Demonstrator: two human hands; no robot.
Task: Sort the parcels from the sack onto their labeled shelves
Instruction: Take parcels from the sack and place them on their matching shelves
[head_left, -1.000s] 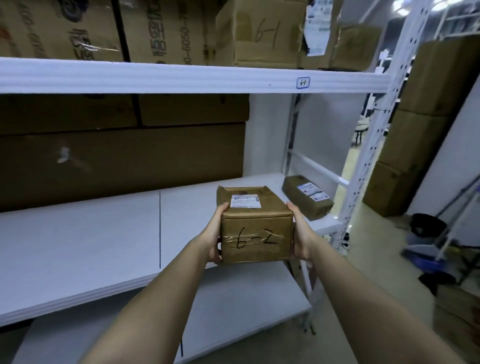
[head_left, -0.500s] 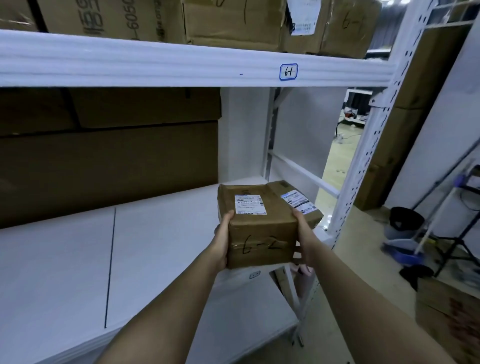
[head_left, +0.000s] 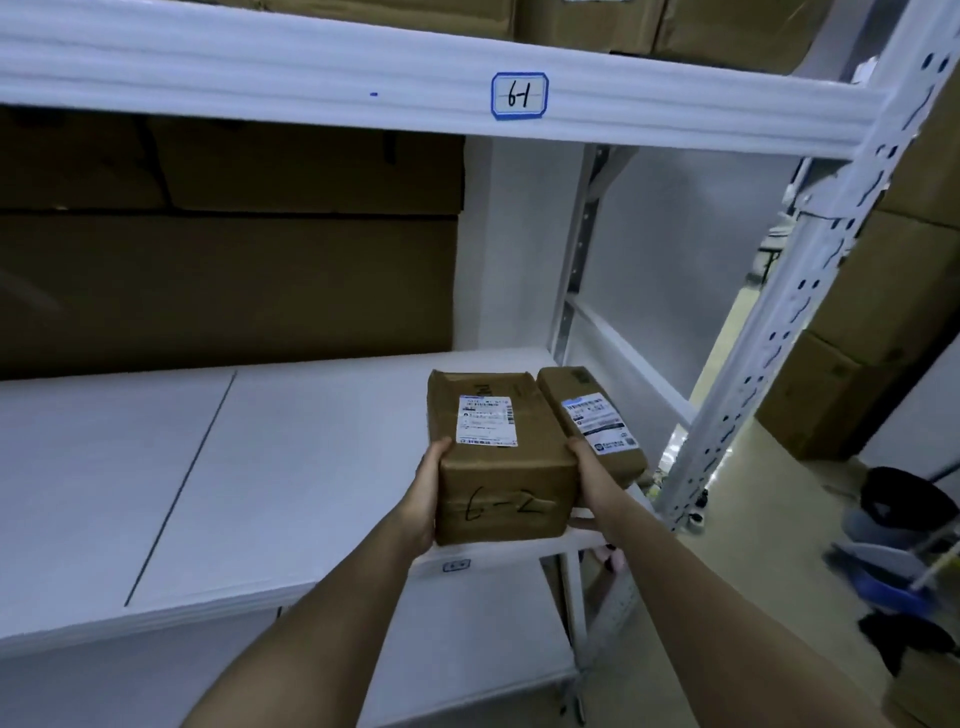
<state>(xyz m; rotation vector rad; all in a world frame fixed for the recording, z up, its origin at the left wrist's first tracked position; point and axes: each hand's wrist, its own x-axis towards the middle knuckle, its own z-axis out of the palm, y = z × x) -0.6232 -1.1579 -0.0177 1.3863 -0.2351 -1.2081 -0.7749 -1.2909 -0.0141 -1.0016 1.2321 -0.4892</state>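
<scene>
Shelf (head_left: 291, 467): white middle board, bare at its left end and middle, parcels gathered at its right front corner; small tag (head_left: 456, 565) on the front edge below them, writing too small to read.
Stacked cartons (head_left: 223, 260): large brown boxes filling the back left of the shelf.
Left hand (head_left: 423, 499): pressed to the left side of the held parcel, fingers wrapped under and around its lower edge.
Parcel (head_left: 498, 467): brown, taped, "6-2" handwritten on the near face, shipping label on top; clamped between both hands at the shelf's front edge near the right corner; cannot tell whether its base touches the board.
Right hand (head_left: 589, 480): gripping the parcel's right side, thumb along the top edge.
Second parcel (head_left: 592, 421): flatter, labelled, lying just beside the held one toward the right end, apparently touching it.
Upper beam tag (head_left: 519, 96): reads "6-1", belonging to the level above.
Risk: overhang at the front edge, so early release likely to tip the parcel off.
Risk: sideways push likely to shove the second parcel toward the right edge and the gap by the post (head_left: 810, 291).
</scene>
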